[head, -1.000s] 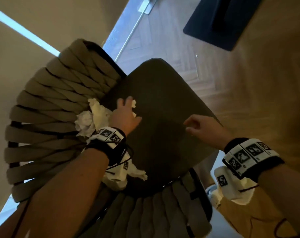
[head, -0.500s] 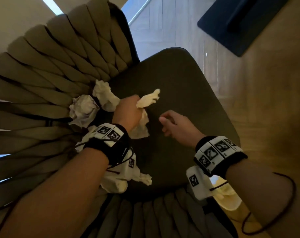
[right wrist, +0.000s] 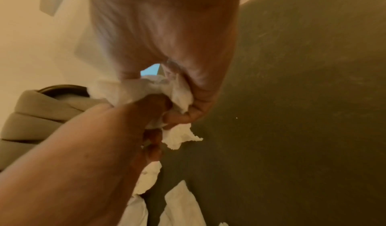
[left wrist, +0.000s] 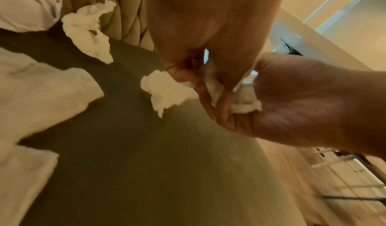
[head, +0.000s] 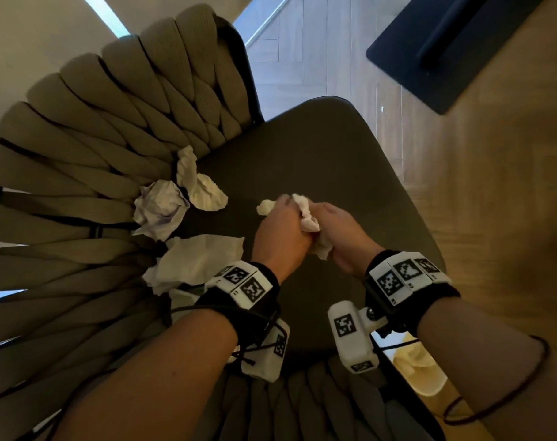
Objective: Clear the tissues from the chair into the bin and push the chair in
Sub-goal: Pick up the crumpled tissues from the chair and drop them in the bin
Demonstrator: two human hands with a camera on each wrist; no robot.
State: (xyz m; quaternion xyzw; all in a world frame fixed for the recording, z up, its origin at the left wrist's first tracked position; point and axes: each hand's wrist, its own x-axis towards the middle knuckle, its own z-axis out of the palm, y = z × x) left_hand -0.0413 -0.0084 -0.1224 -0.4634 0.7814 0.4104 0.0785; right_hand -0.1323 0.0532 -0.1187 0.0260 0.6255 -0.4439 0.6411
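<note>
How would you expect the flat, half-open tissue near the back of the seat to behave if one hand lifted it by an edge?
The flat tissue would probably droop, since it lies limp and creased. It looks thin, so likely very light, and pinching firmly may tear it.

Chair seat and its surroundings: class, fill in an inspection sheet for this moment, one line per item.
Surface: dark chair seat, woven backrest.
Job's things: held tissue; crumpled tissues against the backrest; bin partly seen, low right.
Clutter: nothing seen.
Grippers: left hand and right hand both grip the held tissue.
Cables: black cord at the left wrist.
Surroundings: wooden floor, black mat.
</note>
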